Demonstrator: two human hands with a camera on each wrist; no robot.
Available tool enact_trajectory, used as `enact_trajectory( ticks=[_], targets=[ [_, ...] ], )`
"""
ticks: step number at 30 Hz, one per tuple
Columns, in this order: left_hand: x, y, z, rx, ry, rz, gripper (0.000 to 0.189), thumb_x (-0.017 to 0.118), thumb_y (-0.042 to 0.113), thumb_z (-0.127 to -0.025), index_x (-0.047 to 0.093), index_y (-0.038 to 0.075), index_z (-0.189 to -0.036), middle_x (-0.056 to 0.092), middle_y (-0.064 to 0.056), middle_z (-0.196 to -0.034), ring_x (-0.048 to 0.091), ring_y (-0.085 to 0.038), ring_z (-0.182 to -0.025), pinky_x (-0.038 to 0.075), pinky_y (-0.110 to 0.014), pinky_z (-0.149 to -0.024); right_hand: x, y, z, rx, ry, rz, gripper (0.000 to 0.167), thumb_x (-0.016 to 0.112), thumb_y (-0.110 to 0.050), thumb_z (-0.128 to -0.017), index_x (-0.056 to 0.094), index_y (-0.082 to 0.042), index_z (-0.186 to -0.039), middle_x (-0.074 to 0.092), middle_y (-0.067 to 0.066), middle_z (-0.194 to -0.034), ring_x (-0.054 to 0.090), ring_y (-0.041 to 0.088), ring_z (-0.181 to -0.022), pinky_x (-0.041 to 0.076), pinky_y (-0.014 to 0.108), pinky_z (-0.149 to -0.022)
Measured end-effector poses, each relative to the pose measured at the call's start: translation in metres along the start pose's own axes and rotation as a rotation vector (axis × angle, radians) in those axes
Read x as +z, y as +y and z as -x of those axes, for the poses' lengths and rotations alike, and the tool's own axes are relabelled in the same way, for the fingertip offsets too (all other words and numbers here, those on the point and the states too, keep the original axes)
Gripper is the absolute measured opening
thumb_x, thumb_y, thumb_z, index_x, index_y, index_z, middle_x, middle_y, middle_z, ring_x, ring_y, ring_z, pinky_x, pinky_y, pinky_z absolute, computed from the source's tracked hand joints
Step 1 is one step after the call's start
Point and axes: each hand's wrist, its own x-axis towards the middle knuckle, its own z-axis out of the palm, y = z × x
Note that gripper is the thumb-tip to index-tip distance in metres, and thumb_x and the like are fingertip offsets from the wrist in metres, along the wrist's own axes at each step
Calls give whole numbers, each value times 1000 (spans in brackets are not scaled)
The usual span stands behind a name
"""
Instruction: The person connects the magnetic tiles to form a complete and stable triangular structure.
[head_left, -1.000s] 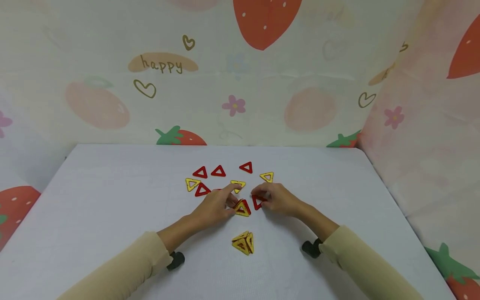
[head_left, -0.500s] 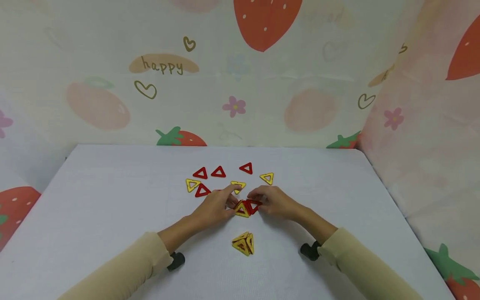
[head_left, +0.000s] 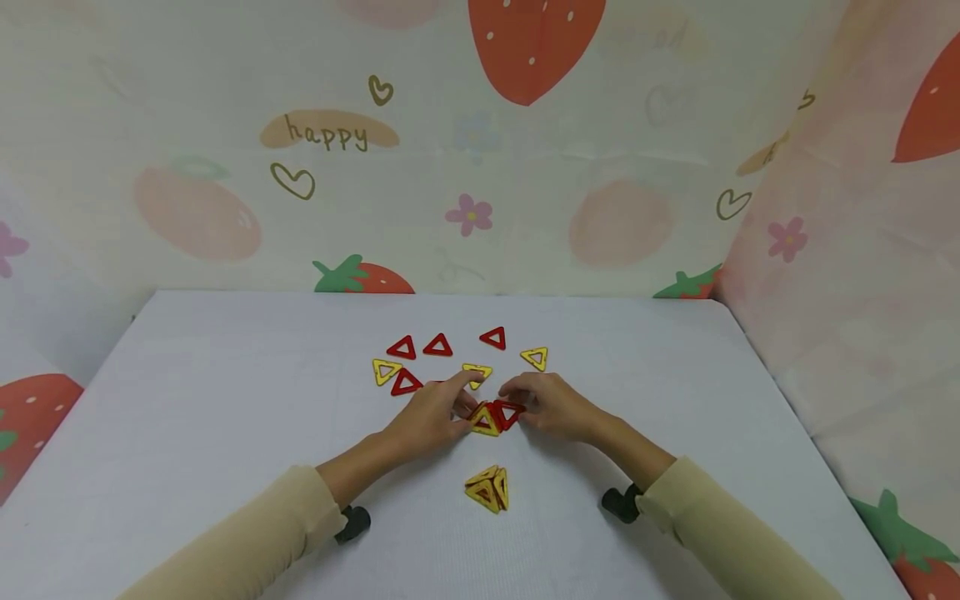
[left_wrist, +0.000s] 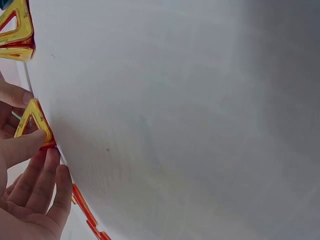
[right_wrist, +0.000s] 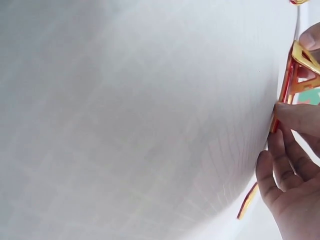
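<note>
Near the middle of the white table, my left hand (head_left: pixel 429 414) holds a small build of triangular magnetic tiles, its thumb on the yellow tile (left_wrist: pixel 44 122) in front. Red tiles show behind that yellow face. From the right, my right hand (head_left: pixel 557 407) pinches a red triangular tile (head_left: pixel 498 415) between thumb and fingers, its edge right at the build's right side. In the right wrist view this red tile (right_wrist: pixel 286 87) lies low along the table surface. Closer to the front, a finished-looking yellow pyramid (head_left: pixel 482 493) of tiles stands apart from both hands.
Loose flat tiles lie behind the hands: several red ones, such as one red triangle (head_left: pixel 438 346), and yellow ones, including a yellow triangle (head_left: pixel 534 359) at right and another yellow triangle (head_left: pixel 378 372) at left. A printed cloth backdrop (head_left: pixel 525 208) rises behind the table (head_left: pixel 225 375).
The right hand has brought its red tile leftward and down against the right side of the build, turning it on the way. The left hand has stayed in place, holding the build.
</note>
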Motion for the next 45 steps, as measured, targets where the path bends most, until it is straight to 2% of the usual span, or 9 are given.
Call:
enact_trajectory(
  ticks=[9,24,38,45],
  targets=[
    [0,1,1,-4,1,-2,59,77,0,-84,51,5,-137,73,-5,-103,69,-18,-94,57,-36,-87,1,0,1,25,29,33,34,73,1,-86,67,-4,-119,69,2,-101,62,15,-92,55,30,-87],
    [2,0,0,12,14,-28,58,78,0,-83,53,5,-136,73,-5,-101,69,-17,-92,57,-34,-85,0,0,2,16,36,7,34,72,3,-86,67,-5,-119,70,2,-104,63,15,-95,54,33,-90],
    [2,0,0,13,8,-26,58,77,0,-84,53,4,-136,73,-5,-102,69,-16,-92,57,-34,-85,-8,-2,1,-8,16,-20,33,72,-1,-88,67,-4,-120,69,1,-98,61,14,-91,54,26,-85],
    [1,0,1,10,7,-10,59,77,-1,-84,52,5,-136,73,-6,-103,69,-17,-92,57,-34,-86,-8,-5,0,-41,30,-25,33,73,-3,-88,67,-3,-120,69,1,-98,61,13,-90,54,29,-85]
  ],
)
